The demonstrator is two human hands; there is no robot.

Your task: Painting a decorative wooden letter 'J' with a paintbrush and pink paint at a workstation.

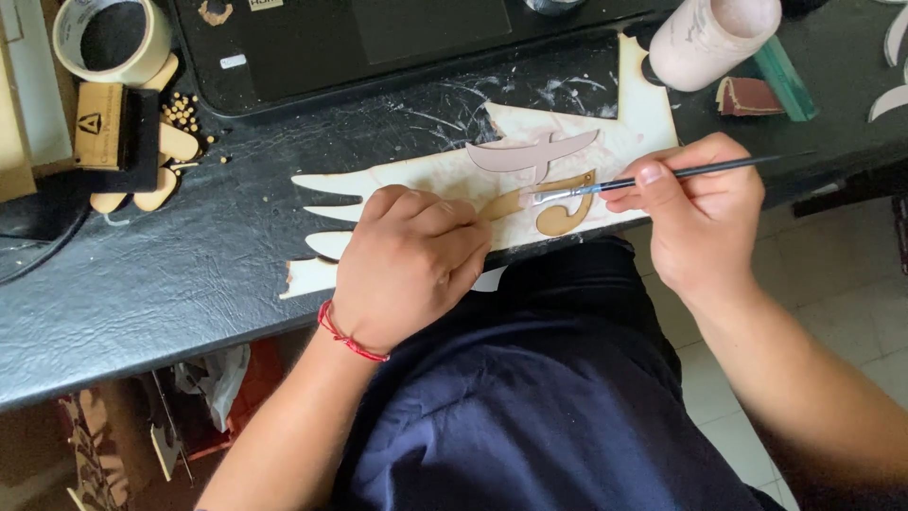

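Head cam: wooden cutout [558, 210] btwn hands, left hand [409, 265] pinning, right hand [698, 220] w/ brush [662, 176].

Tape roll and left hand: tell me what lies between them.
In the head view, between the tape roll and the left hand lie small wooden beads, rounded wooden pieces and bare dark tabletop.
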